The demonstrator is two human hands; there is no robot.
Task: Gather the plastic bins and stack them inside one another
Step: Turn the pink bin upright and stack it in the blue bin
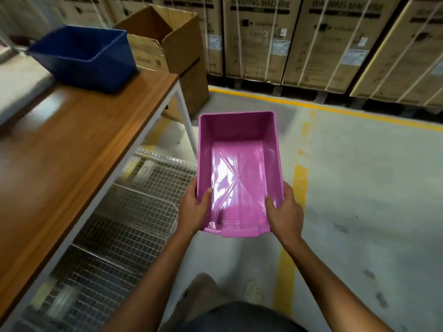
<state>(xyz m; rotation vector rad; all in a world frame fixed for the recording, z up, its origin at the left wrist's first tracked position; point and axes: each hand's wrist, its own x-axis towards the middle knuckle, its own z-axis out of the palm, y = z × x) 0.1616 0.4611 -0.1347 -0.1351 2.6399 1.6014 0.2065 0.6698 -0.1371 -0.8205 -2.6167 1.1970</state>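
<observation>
A dark blue plastic bin (pixel 84 56) sits on the wooden table (pixel 72 130); left hand (pixel 194 209) and right hand (pixel 284 212) grip the pink rectangular plastic bin (pixel 237 168), thumbs inside.

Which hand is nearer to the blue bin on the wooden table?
Left. The left hand grips the pink bin on the side toward the blue bin; the right hand grips its opposite side, farther away.

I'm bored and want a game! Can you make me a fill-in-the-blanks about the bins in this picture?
The carried bin, gripped by the left hand and right hand, is ____.
The other bin, on the wooden table, is ____.
The open box behind it is made of ____.
Missing words: pink, blue, cardboard.
</observation>
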